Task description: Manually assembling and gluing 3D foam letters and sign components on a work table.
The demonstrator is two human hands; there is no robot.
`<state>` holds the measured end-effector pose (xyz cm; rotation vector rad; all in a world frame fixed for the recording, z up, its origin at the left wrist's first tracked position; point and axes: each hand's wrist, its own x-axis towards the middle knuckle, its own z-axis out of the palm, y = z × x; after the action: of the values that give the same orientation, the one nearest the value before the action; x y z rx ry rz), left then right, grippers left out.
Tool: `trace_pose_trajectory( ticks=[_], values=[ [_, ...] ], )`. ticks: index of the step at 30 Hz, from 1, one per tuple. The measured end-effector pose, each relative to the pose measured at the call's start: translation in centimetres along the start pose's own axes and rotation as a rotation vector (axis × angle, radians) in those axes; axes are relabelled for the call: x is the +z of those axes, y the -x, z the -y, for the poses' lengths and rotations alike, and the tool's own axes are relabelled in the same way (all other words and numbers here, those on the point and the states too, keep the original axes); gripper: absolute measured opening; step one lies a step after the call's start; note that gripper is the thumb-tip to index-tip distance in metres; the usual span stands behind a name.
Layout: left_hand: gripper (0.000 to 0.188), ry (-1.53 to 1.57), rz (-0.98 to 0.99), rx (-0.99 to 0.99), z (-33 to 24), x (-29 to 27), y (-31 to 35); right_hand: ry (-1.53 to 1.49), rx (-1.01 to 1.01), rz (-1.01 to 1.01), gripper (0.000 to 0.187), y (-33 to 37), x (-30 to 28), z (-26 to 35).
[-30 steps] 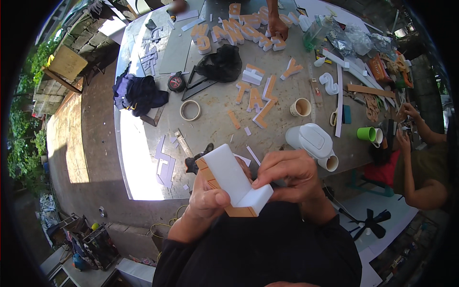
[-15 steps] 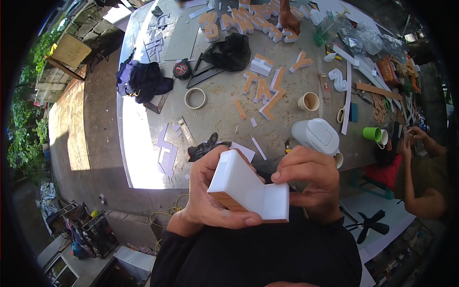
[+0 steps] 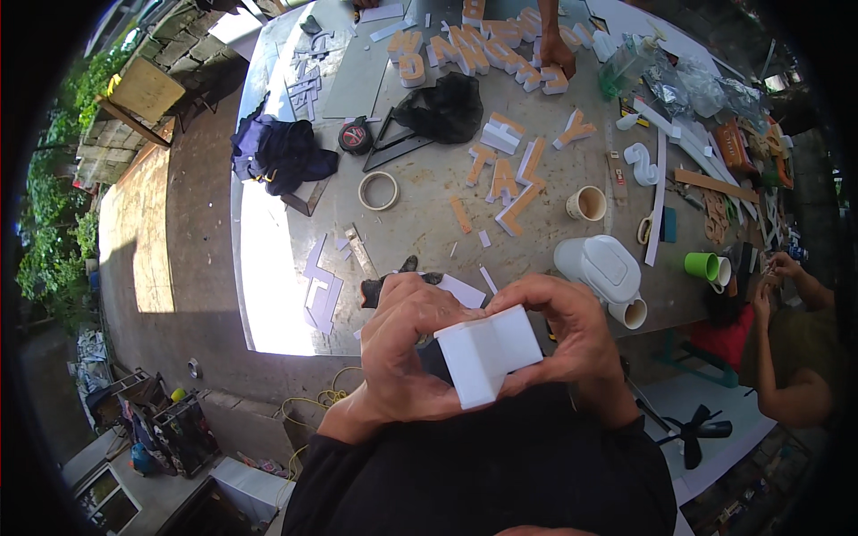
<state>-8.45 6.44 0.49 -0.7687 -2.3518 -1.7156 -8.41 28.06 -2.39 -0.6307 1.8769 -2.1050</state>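
Note:
Close in front of my body, both hands grip a white L-shaped block letter (image 3: 487, 350). Its smooth white sides face up toward me; the tan face seen earlier is hidden now. My left hand (image 3: 407, 344) is closed around its left part, thumb below and fingers above. On the other side, my right hand (image 3: 572, 339) pinches the right arm of the letter between thumb and fingers. Beyond my hands, more tan-faced block letters lie on the table, including a Y (image 3: 574, 130), an H (image 3: 502, 134) and an L (image 3: 521, 207).
On the grey table (image 3: 402, 232) are a tape roll (image 3: 379, 191), a tape measure (image 3: 356, 136), a black bag (image 3: 440, 109), a white container (image 3: 597, 270) and a paper cup (image 3: 586, 204). Another person's hand (image 3: 558, 55) touches letters at the back; another person (image 3: 786, 357) sits at right.
The block letter has been turned, so its tan face no longer shows. My right hand has closed further around its right arm, and my left hand has shifted its grip.

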Motion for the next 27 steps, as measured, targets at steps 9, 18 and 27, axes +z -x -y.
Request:
trace_pose_trajectory(
  ticks=[9,18,27],
  values=[
    [0.065,-0.013,-0.003,0.054,0.6,0.0,0.1,-0.324,0.02,0.055,0.066,0.0,-0.4,-2.6],
    [0.048,1.028,0.18,-0.182,2.8,-0.7,-0.5,-0.468,0.06,0.161,0.066,-0.1,-0.1,-2.2],
    [0.039,1.205,0.251,-0.043,5.0,0.0,-1.0,-0.34,0.017,0.197,0.061,-0.2,0.6,-2.2]
  ],
)
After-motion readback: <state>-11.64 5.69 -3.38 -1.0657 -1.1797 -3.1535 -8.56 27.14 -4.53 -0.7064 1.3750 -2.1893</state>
